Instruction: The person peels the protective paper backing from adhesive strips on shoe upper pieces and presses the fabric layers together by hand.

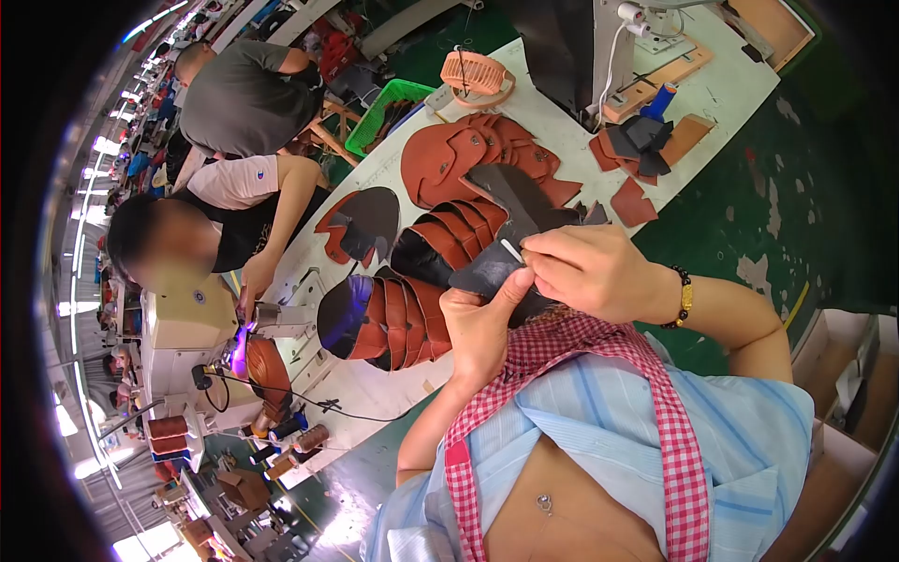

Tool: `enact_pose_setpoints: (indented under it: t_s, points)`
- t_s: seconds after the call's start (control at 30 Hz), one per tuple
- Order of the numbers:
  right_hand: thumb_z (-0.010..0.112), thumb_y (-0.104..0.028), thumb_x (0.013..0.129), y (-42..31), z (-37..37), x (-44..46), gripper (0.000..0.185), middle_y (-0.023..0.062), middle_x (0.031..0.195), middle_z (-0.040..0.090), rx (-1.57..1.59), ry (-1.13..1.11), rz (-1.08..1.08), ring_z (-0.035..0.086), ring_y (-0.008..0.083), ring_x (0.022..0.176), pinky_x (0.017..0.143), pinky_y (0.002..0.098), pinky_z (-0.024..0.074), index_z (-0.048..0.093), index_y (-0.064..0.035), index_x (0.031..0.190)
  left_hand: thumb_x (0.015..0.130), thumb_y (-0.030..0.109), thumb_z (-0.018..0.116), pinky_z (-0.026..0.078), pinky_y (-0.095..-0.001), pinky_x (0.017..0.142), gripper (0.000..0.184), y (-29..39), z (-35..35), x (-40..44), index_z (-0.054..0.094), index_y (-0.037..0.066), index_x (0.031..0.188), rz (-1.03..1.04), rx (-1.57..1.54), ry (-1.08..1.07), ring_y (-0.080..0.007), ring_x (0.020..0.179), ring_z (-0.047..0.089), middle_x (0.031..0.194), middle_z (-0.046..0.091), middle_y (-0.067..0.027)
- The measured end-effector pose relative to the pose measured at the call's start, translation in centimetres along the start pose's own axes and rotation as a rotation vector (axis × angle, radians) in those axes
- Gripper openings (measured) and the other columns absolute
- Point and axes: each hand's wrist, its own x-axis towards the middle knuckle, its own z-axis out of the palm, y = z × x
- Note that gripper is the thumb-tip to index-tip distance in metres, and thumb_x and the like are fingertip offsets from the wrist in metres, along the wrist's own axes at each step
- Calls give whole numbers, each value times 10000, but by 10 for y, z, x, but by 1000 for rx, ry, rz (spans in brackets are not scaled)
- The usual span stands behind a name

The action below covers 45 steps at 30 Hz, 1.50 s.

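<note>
My left hand (479, 328) is closed on a dark grey leather piece (485, 271), with the thumb pressed on top of it. Over the same piece, my right hand (590, 267), with a beaded bracelet at the wrist, is pinched. A small white stick-like thing (510, 250) shows at its fingertips; its exact kind is unclear. Just beyond my hands lie stacks of brown leather pieces (389, 318) with black parts. Another dark panel (515, 192) rests behind the right hand.
Overlapping brown leather cutouts (449, 159) lie farther back on the white table (398, 398), near an orange fan (473, 75). At left, a co-worker (234, 215) works at a sewing machine (187, 314). A blue thread spool (658, 101) stands by another machine.
</note>
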Motion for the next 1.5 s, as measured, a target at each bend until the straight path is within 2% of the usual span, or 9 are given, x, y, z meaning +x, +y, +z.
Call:
enact_pose_setpoints:
  t_s: [0.3, 0.4, 0.53, 0.67, 0.77, 0.9, 0.93, 1.2, 1.5]
  points:
    - [680, 10, 727, -3, 20, -4, 104, 106, 862, 660, 506, 285, 342, 623, 151, 648, 557, 260, 497, 659, 36, 826, 839, 71, 692, 464, -204, 625, 110, -9, 6, -7, 671, -6, 916, 93, 2, 132, -47, 698, 551, 823, 649, -5]
    - [665, 12, 754, -6, 20, -12, 132, 114, 910, 676, 890, 205, 664, 633, 152, 794, 688, 259, 504, 685, 39, 881, 840, 66, 689, 466, -202, 631, 112, -7, 9, -8, 666, -8, 920, 88, -68, 127, -51, 698, 556, 829, 652, -9]
    - [666, -37, 812, 5, 23, -18, 133, 96, 904, 666, 1052, 156, 705, 603, 91, 807, 697, 232, 491, 679, 41, 919, 834, 70, 694, 475, -209, 641, 128, -6, 2, 0, 661, -13, 926, -5, -29, 92, -62, 702, 566, 840, 656, -19]
    - [671, -55, 823, 31, -6, -3, 233, 130, 1131, 581, 880, 60, 568, 613, 170, 952, 831, 269, 493, 624, 25, 1037, 835, 90, 677, 474, -222, 633, 155, 19, -17, 28, 656, -29, 932, -103, 270, -105, -64, 688, 562, 825, 649, -16]
    - [701, -118, 804, 43, -22, 40, 253, 112, 1166, 548, 389, 4, 146, 624, 167, 909, 821, 293, 495, 626, -31, 1030, 829, 127, 670, 460, -220, 617, 172, 43, -28, 63, 662, -11, 931, -132, 593, -327, -53, 683, 556, 789, 640, 4]
    - [737, -140, 775, 67, -24, 58, 252, 45, 896, 619, 561, -482, 405, 584, 102, 748, 692, 260, 474, 622, -38, 974, 823, 180, 703, 464, -219, 592, 227, 68, -22, 78, 658, -19, 922, -168, 406, -400, -51, 652, 556, 745, 636, -4]
    - [738, -137, 781, 69, -12, 53, 227, -2, 758, 586, 838, -379, 494, 532, 66, 695, 641, 228, 443, 611, -20, 927, 822, 190, 710, 465, -217, 584, 239, 70, -24, 79, 658, -21, 922, -181, 353, -380, -49, 641, 554, 737, 635, -7]
    - [712, -279, 828, 64, -8, 51, 328, -7, 753, 599, 935, -455, 616, 534, 60, 665, 597, 213, 443, 635, 32, 898, 808, 185, 721, 357, -179, 459, 195, 51, -24, 57, 689, -5, 841, -150, 414, -249, -18, 531, 472, 690, 620, 14]
    - [718, -235, 823, 57, -20, 47, 270, 8, 734, 631, 1160, -526, 866, 552, 40, 657, 572, 189, 450, 670, 31, 828, 838, 105, 681, 499, -220, 686, 210, 47, -23, 50, 658, -40, 988, -170, 241, -309, -76, 739, 603, 868, 676, -49]
